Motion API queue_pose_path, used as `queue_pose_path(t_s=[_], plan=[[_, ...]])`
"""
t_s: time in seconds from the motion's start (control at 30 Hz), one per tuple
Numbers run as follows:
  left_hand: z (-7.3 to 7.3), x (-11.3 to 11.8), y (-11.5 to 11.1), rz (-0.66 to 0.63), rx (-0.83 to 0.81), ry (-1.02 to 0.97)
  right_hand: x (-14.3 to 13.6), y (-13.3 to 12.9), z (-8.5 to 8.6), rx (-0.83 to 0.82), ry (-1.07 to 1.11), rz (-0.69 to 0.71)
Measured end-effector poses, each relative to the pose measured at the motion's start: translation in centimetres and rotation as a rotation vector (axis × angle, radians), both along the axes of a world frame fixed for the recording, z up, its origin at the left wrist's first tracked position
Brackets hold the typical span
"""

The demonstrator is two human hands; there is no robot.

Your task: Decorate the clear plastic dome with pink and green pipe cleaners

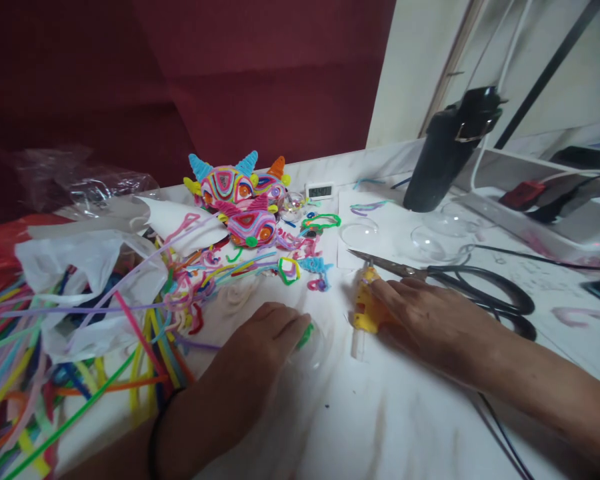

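My left hand [267,350], with a dark band at its wrist, is closed over the table at the front middle. Its fingertips press a small green pipe cleaner piece [305,335] against a clear plastic dome [316,357]. To the right, my right hand [405,303] is wrapped round a yellow glue gun [365,312], whose metal nozzle points away from me. A clear stick [359,347] shows at the gun's near end. Just beyond this hand lie black-handled scissors [437,272]. My fingers hide part of the gun and of the green piece.
Colourful pipe cleaners [93,387] and white plastic bags [80,267] heap up at left. Several horned pipe-cleaner heads [253,227] stand at the back beside a small digital clock [320,191]. A black bottle [433,160], clear domes [427,241] and a power strip [523,197] are at right.
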State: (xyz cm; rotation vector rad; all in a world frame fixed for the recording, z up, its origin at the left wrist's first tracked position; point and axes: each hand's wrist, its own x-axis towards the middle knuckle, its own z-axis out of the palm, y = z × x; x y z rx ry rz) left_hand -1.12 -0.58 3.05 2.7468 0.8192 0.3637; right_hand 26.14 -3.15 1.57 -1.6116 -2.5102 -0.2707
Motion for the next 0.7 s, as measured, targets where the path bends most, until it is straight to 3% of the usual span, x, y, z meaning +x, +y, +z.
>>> queue_pose_path(t_s=[0.23, 0.43, 0.7], plan=[[1.2, 0.0, -0.4, 0.03, -0.04, 0.02, 1.2, 0.1, 2.0, -0.209, 0.437, -0.012], [1.4, 0.0, -0.3, -0.025, 0.067, 0.124, 1.6, 0.0, 3.5, -0.387, 0.899, -0.03], [1.0, 0.1, -0.3, -0.04, 0.195, 0.14, 1.6, -0.3, 4.7, -0.656, 1.052, 0.057]])
